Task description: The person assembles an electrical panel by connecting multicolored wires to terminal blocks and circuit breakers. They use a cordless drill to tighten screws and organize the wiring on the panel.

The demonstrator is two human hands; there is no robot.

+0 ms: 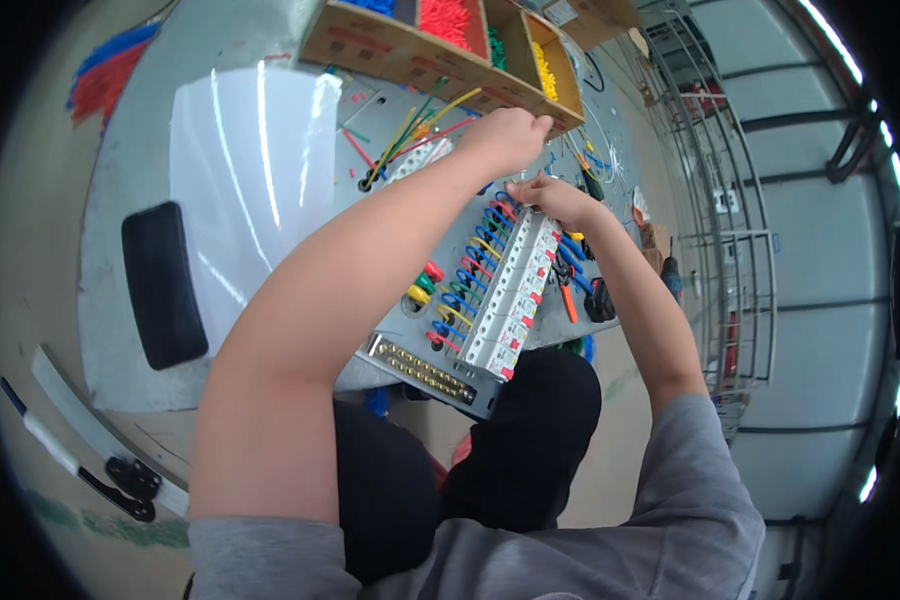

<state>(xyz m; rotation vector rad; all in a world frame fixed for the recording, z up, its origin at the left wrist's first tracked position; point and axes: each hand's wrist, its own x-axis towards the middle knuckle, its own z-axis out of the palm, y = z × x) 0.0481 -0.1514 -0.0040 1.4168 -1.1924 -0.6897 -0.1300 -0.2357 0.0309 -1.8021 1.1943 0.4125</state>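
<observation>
A row of white circuit breakers with red switches point(518, 295) sits on a grey metal mounting plate point(378, 376) in front of me. Short looped wires point(467, 272) in blue, red, yellow and green run along its left side. My right hand point(562, 202) is closed at the far end of the row, fingertips pinched beside the last loops; what they hold is too small to make out. Just beyond it, my left hand point(510, 140) is raised with curled fingers, its grip hidden. Under my left forearm, longer loose wires point(410, 130) rise from a second white breaker block point(422, 158).
A cardboard box with compartments point(410, 52) of coloured pieces stands at the far edge. Left lie a glossy white sheet point(255, 170) and a black phone-like slab point(165, 285). Orange-handled pliers point(568, 303) lie right of the breakers. A brass terminal bar point(420, 370) is nearest me.
</observation>
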